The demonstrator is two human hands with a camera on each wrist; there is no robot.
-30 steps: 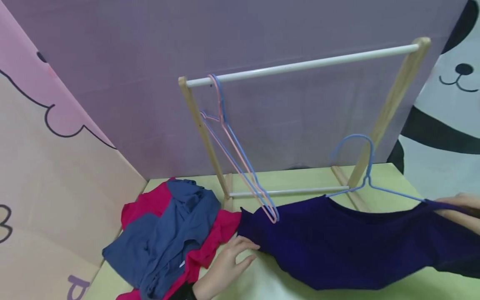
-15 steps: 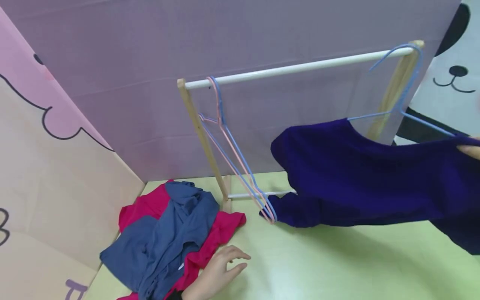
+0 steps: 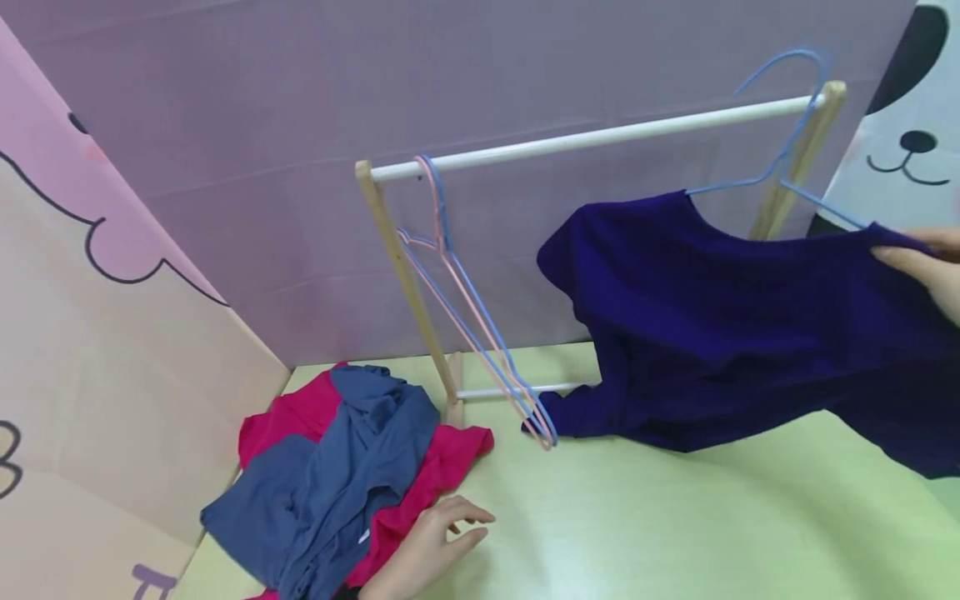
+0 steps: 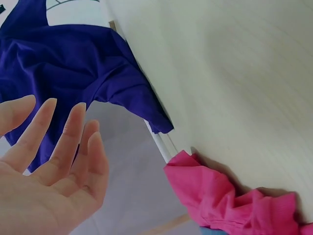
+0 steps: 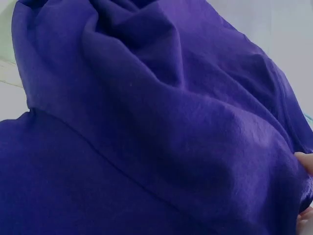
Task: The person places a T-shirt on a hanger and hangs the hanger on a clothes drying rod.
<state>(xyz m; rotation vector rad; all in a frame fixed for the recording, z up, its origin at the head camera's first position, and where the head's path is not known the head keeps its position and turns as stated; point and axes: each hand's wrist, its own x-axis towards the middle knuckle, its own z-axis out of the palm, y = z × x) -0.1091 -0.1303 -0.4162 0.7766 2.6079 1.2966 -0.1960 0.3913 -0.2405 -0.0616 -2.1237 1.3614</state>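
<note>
A dark purple shirt (image 3: 720,308) hangs on a blue hanger (image 3: 798,154), its hook rising above the rack's white rail (image 3: 600,135) near the right post. At the right edge of the head view, my right hand (image 3: 926,258) pinches the shirt's shoulder together with the hanger's arm. In the right wrist view the purple cloth (image 5: 161,127) fills most of the picture, with fingertips at the right side. My left hand (image 3: 431,537) is held low beside the clothes pile, fingers relaxed and holding nothing; the left wrist view shows its palm (image 4: 44,196) with fingers spread.
Pink and blue hangers (image 3: 480,308) hang together at the left end of the rail. A heap of clothes, a blue garment (image 3: 337,475) over a crimson one (image 3: 461,454), lies on the table (image 3: 570,517) at left. A panda-print panel (image 3: 911,179) stands at right.
My right hand has raised the shirt and hanger from low before the rack up to rail height. The left hand has let go of the shirt's side and drawn slightly down and left.
</note>
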